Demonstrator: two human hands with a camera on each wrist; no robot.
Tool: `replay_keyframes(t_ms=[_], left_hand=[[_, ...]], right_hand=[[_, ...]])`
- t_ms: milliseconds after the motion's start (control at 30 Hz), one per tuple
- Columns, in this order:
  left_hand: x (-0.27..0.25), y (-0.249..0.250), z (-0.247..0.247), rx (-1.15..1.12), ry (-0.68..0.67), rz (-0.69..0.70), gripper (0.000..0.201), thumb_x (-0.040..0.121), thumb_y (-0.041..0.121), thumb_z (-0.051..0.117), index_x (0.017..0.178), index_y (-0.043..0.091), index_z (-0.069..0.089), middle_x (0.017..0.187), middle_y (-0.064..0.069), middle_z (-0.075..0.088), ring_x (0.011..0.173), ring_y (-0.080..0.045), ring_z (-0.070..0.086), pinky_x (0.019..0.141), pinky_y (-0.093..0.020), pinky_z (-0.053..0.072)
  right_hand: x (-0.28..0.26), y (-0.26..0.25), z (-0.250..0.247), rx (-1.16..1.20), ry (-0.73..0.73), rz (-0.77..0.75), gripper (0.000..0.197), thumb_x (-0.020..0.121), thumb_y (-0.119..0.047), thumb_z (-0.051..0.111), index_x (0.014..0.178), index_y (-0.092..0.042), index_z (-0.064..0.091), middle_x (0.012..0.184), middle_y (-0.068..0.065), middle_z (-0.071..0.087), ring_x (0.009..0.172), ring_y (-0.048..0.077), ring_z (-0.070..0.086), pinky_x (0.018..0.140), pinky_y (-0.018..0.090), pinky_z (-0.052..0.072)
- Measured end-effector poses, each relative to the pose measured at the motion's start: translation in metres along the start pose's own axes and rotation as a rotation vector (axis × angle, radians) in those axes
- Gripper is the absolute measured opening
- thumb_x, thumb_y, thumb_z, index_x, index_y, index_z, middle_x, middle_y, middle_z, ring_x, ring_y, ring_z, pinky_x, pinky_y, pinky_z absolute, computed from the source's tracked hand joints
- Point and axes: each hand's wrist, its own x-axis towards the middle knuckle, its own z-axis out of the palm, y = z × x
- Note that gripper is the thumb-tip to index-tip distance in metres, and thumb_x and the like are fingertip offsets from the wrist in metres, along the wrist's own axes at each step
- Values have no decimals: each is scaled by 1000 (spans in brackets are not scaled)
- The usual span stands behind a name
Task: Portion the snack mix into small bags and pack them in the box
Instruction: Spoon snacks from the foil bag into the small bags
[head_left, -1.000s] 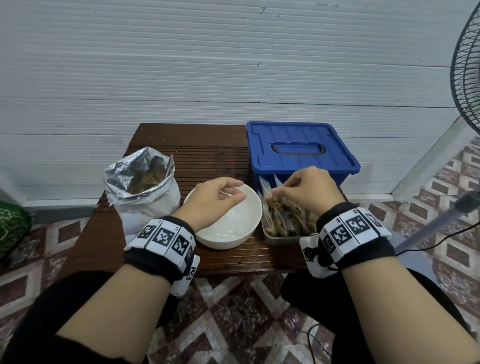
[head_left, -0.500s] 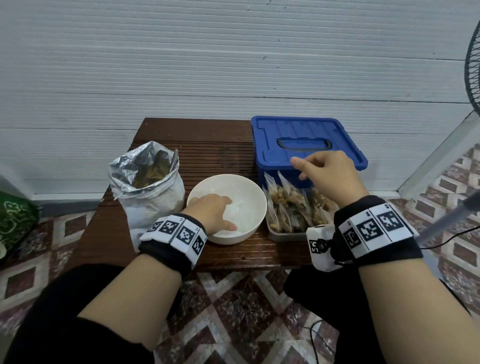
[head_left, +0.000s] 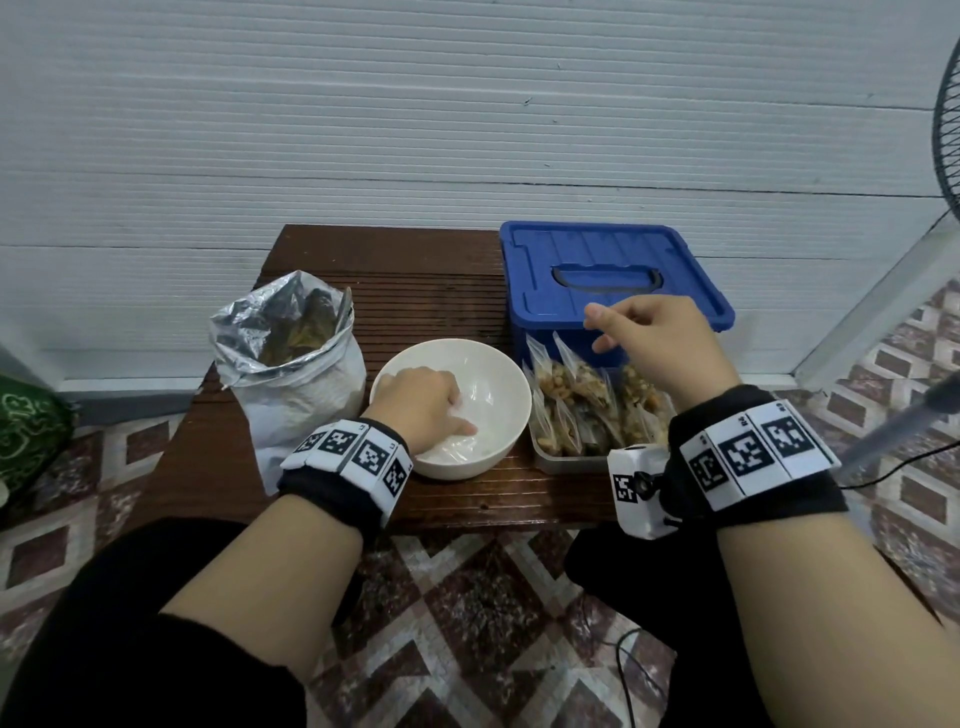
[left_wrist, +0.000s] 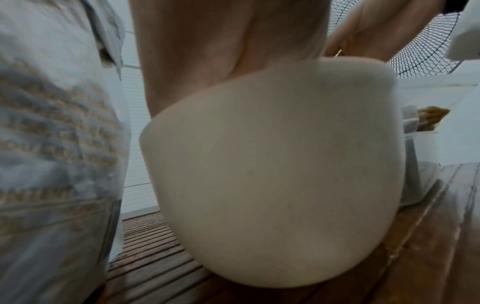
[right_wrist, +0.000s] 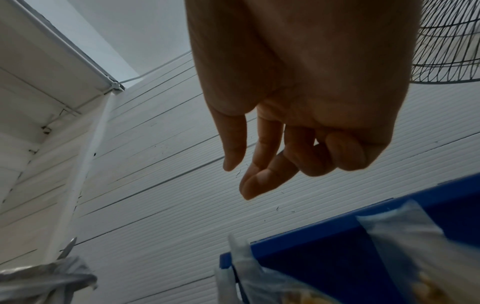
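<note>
My left hand reaches down into the white bowl, its fingers lying on clear plastic at the bottom. In the left wrist view the bowl's wall hides those fingers. My right hand hovers with loosely curled fingers and holds nothing. It hangs above several filled small bags that stand in a metal tray. Behind the tray sits the blue box with its lid on. An open foil bag of snack mix stands left of the bowl.
Everything sits on a small dark slatted wooden table against a white wall. A standing fan is at the far right, with a cable on the tiled floor. A green cushion lies at the left.
My left hand dropped from above the bowl down into it. My right hand let go of the bags in the tray and rose towards the blue box.
</note>
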Motion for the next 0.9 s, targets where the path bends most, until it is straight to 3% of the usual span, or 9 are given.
replay_keyframes(t_ms=[67,133,367,500,633,700,800,900], left_hand=[[-2,1,-1,-123,11,-7,37,79,45,74,94,23,47,99,1,59,94,-20,53,86,-36,42],[-4,4,-2,-254,12,-32,39,82,39,72,91,21,39,84,3,52,80,-17,48,72,-32,37],[-10,13,-10,-497,40,13,37,91,43,59,80,23,30,73,2,45,63,-11,44,55,-26,31],[-10,13,-11,-540,64,34,28,98,37,50,79,24,32,78,4,44,71,-11,45,59,-26,33],[-8,9,-12,-457,159,91,18,88,32,67,92,23,53,98,3,52,93,-12,50,73,-23,33],[-9,6,-14,-493,181,44,29,81,35,74,101,22,58,95,5,56,92,-11,53,71,-23,35],[-11,3,-17,-536,180,-77,46,76,36,80,108,24,49,95,2,59,91,-13,56,73,-27,43],[-10,2,-16,-446,168,-86,35,81,38,75,95,22,47,101,-3,63,95,-19,60,85,-40,50]], right_hand=[[0,0,3,-12,-6,-4,28,90,-38,60,85,-13,72,71,-5,68,81,4,58,65,15,38],[-1,0,6,-30,-17,-4,25,90,-37,61,82,-15,71,71,-5,68,73,2,57,61,17,37],[-2,-2,13,-107,-40,-12,24,89,-35,64,76,-15,69,72,-5,66,71,5,57,61,15,40],[-4,-4,18,-133,-59,-7,20,87,-34,66,72,-21,66,75,-4,66,75,6,59,62,16,41],[-6,-6,22,-178,-49,-24,15,86,-34,67,80,-20,68,79,-5,66,81,10,60,73,25,45],[-7,-7,22,-185,-47,-32,14,86,-34,67,81,-21,69,76,-7,64,82,11,60,74,27,46],[-7,-8,21,-193,-50,-32,13,85,-34,68,81,-22,68,78,-6,64,84,11,60,77,29,49],[-7,-9,21,-194,-44,-30,12,85,-35,68,80,-23,68,80,-5,66,84,11,61,76,28,48]])
